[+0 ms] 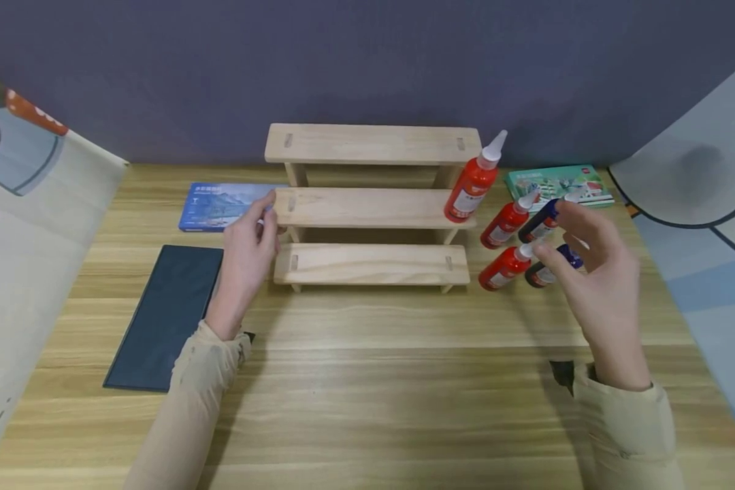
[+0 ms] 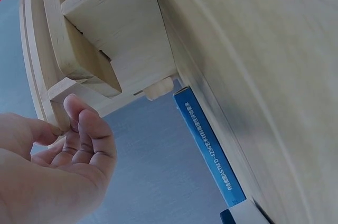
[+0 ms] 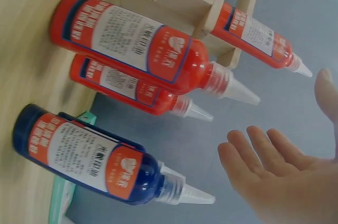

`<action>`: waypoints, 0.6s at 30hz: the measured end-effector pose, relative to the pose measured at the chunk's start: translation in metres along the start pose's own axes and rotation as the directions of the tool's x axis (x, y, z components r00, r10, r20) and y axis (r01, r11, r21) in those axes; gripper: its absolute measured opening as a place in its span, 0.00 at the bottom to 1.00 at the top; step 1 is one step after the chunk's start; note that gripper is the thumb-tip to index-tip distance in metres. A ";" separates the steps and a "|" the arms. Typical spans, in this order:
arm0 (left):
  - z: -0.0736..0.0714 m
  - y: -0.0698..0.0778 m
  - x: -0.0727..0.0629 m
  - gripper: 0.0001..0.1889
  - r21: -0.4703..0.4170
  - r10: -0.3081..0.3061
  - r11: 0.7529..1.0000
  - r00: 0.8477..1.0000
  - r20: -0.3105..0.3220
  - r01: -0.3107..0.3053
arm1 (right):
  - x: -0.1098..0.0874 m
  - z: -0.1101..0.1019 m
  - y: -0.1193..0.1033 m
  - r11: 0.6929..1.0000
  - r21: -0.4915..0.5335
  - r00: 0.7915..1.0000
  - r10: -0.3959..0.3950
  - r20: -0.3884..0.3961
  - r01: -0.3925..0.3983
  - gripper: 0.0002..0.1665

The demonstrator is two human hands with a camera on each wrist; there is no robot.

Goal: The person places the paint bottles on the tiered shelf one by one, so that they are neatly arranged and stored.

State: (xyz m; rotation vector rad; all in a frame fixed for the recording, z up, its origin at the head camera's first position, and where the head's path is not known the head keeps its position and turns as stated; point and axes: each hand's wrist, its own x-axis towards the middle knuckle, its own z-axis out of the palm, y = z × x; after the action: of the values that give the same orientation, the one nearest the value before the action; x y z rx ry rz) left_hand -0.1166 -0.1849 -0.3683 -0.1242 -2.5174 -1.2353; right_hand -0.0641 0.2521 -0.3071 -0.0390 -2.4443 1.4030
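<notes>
I'm counting three red bottles (image 1: 465, 197), one standing on the middle tier (image 1: 361, 207) of one shelf (image 1: 367, 144), two beside two blue bottles (image 3: 87, 156), right hand (image 1: 603, 275) hovering spread near these, seemingly readying a pickup, next needing a grip, left hand (image 1: 249, 246) pinching the tier's left end, two boxes (image 1: 217, 206) and one board (image 1: 164, 316) lying around.

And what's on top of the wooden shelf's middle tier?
One red bottle stands at the right end of the middle tier. The tier's surface directly beneath and just behind the bottle is hidden.
</notes>
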 end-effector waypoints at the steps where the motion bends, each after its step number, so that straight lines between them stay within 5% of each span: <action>1: 0.000 0.000 0.000 0.24 0.002 0.000 1.000 1.000 0.000 0.000 | -0.001 0.000 0.001 1.000 -0.005 1.000 0.007 0.009 -0.007 0.37; 18: 0.001 0.001 -0.001 0.22 0.045 0.043 0.998 0.999 -0.028 -0.042 | -0.010 0.004 0.031 0.998 0.032 0.996 0.043 0.082 -0.046 0.38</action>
State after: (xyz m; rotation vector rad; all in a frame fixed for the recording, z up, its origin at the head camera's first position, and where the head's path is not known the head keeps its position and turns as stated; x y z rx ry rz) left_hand -0.1162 -0.1834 -0.3685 -0.1474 -2.5019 -1.1564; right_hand -0.0597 0.2632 -0.3377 -0.0292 -2.4994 1.4924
